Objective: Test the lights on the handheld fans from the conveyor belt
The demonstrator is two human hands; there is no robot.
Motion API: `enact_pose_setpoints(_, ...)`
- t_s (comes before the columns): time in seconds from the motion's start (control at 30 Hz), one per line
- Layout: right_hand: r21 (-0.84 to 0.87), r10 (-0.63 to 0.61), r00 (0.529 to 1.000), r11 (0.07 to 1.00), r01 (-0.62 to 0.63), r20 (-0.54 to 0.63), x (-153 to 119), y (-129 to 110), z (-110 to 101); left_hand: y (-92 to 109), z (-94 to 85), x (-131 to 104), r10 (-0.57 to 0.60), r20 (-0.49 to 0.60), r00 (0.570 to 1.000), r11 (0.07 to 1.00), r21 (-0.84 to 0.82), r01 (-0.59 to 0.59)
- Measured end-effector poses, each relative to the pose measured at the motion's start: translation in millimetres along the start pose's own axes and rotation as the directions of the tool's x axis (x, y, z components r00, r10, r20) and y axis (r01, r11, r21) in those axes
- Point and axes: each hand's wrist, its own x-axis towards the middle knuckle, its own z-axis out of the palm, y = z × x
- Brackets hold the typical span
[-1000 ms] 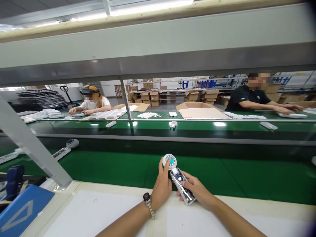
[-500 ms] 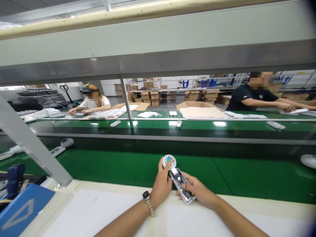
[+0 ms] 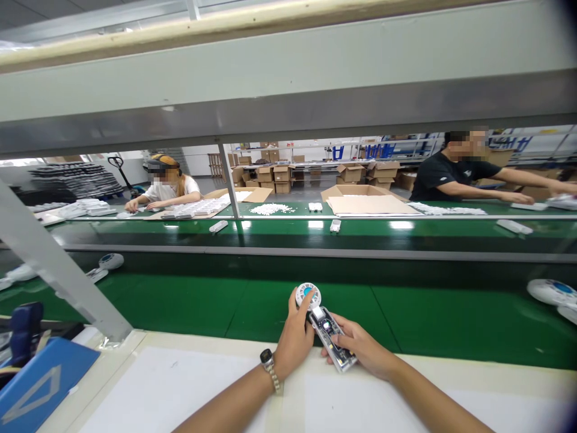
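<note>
Between my hands is a handheld fan point(image 3: 332, 338) with its handle open, showing a circuit board and a small lit spot. Its round white head point(image 3: 308, 296) has a blue centre and points away from me. My left hand point(image 3: 295, 334) is closed around the fan head, one finger lying across its front. My right hand point(image 3: 360, 349) grips the handle from the right, thumb on the exposed board. Both hands are above the near edge of the green conveyor belt point(image 3: 180, 307).
More white fans lie on the belt, one at the right point(image 3: 552, 291) and another at the left point(image 3: 110, 261). A slanted metal post point(image 3: 67, 264) and a blue folder point(image 3: 45, 379) stand at my left. Two people work across the far belt point(image 3: 279, 231).
On the near belt the fans have moved left, and the right one shows more. White parts on the far belt have shifted right. My hands hold nearly still. The co-worker at right has moved their arms.
</note>
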Motion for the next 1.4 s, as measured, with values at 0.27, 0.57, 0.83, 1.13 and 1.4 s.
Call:
enact_pose_setpoints(0.27, -0.014, -0.001, 1.000, 1.000, 0.001, 0.007, 0.3, -1.7, 0.7, 1.6, -1.3, -0.7, -0.014, 0.024, 1.000, 1.000, -0.003, 0.014)
enact_pose_setpoints(0.57, -0.028, 0.020, 0.999, 0.999, -0.021, -0.032, 0.3, -3.3, 4.6, 2.9, -1.7, -0.5, -0.044, 0.029, 0.999, 0.999, -0.017, 0.045)
enact_pose_setpoints(0.83, 0.107, 0.034, 0.976, 0.994, -0.011, -0.215, 3.7, 1.2, 5.4, -1.3, -1.1, -1.9, -0.032, 0.037, 0.999, 0.999, -0.040, 0.034)
enact_pose_setpoints(1.13, -0.046, -0.201, 0.849, 0.978, 0.205, -0.489, 14.3, 20.6, -11.2, 0.0, -3.6, -11.4, -0.023, 0.148, 0.989, 0.996, 0.084, 0.011)
enact_pose_setpoints(1.4, -0.595, -0.203, 0.816, 0.778, -0.201, -0.541, 16.3, 30.3, -24.2, 8.4, -5.1, -10.2, 0.217, 0.187, 0.958, 0.970, 0.073, -0.234)
